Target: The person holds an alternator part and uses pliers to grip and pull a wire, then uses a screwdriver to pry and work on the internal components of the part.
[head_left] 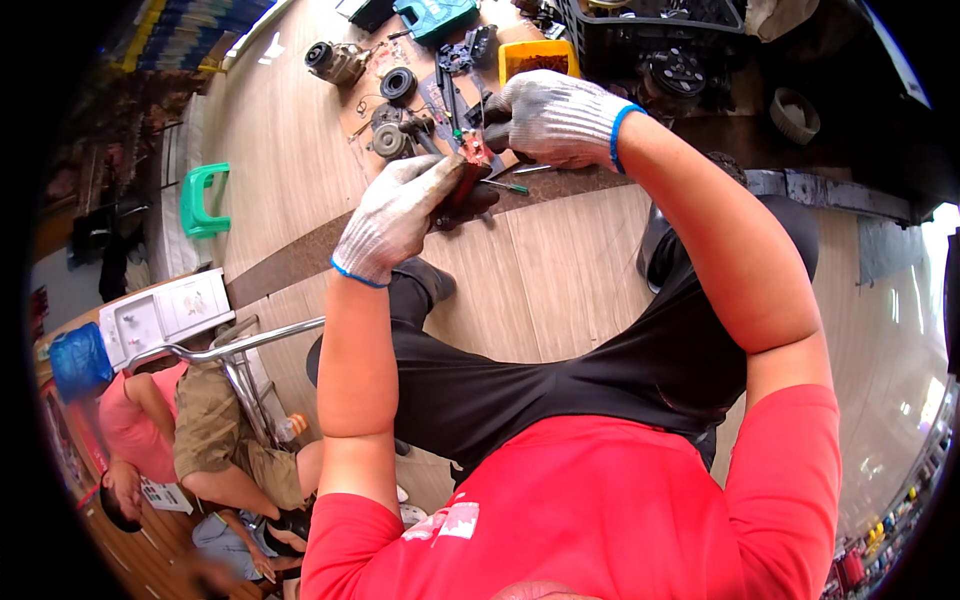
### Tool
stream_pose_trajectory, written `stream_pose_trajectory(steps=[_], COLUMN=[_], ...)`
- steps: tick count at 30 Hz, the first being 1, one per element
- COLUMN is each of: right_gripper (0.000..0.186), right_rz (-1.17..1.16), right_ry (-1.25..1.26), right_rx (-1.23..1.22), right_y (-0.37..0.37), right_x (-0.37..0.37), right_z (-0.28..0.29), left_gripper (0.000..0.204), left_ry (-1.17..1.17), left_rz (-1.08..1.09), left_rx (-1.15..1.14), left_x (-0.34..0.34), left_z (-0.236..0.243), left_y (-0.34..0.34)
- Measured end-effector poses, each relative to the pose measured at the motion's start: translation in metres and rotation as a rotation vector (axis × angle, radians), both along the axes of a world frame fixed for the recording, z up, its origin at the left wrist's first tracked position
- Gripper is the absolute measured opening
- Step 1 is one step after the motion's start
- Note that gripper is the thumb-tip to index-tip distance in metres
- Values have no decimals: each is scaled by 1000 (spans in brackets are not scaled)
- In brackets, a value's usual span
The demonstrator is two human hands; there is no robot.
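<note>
Grip, left hand (390, 212): gloved, closed about a small red part (476, 150). Grip, right hand (560, 118): gloved, fingers curled beside the part; hold cannot be told. Red part: above the near edge of the cardboard (354, 115); pointing and long axis obscured by fingers. Thin green-ended tool (519, 189): near that edge, lying crosswise, green end right. Room: bare floor (275, 150) from cardboard's left edge toward green stool (191, 205); yellow tray (540, 46) and black crate (660, 29) crowd the far right corner.

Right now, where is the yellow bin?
In the head view, the yellow bin sits near the top edge, slightly right of centre, just beyond the right hand and immediately left of the black crate.
</note>
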State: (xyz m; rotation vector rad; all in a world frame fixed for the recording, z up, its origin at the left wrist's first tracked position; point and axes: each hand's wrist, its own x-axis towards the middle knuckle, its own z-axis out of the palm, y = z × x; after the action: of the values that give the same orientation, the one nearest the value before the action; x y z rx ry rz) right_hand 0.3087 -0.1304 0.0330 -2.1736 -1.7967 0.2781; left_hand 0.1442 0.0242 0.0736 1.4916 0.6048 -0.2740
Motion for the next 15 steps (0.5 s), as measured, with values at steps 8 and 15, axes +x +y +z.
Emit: stream_pose_trajectory(steps=[8,15], right_gripper=[23,24], right_rz=[-85,-128], right_ry=[170,756], right_rx=[139,288], right_y=[13,12], right_x=[-23,-64], right_z=[-22,-15], left_gripper=[38,39], left_ry=[-202,-460], left_rz=[231,564], left_rx=[-157,-592], left_x=[4,14], left_z=[-39,-27], left_y=[20,12])
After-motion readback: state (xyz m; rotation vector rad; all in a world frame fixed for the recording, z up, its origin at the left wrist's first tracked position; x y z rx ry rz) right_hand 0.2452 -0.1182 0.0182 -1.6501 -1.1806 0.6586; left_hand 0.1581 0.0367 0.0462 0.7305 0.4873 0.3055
